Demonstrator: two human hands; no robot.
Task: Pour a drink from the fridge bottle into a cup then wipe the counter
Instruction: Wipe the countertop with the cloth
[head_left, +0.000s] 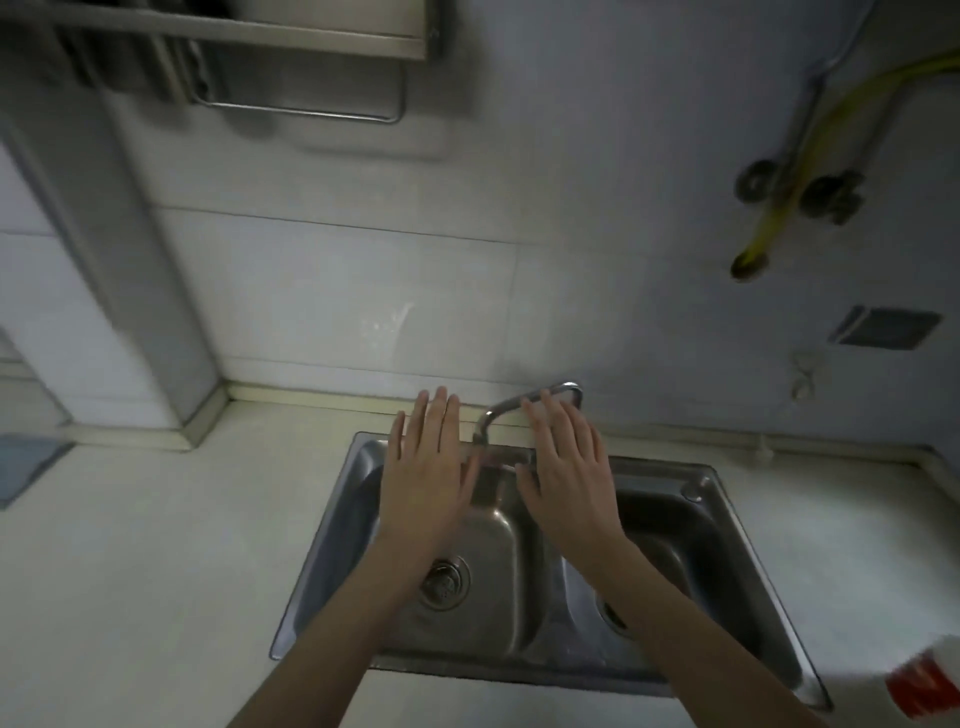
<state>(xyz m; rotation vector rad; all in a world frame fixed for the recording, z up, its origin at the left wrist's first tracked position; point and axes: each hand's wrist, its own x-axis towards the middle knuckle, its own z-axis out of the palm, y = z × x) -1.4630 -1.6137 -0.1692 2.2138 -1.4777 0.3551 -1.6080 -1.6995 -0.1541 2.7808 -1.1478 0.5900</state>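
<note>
The person's left hand (423, 478) and right hand (569, 480) hover flat, fingers straight and holding nothing, above a shiny stainless-steel double-bowl sink (337, 545). A curved chrome tap (565, 387) shows between them. A smooth pale counter (156, 571) surrounds the sink, with a blurred red-and-white container (930, 680) at far right.

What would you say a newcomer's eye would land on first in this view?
The left hand and right hand are held flat with straight fingers over a steel double sink, either side of its curved tap. A yellow hose hangs on the wall at upper right, and a red-and-white container pokes in at the bottom right corner.
</note>
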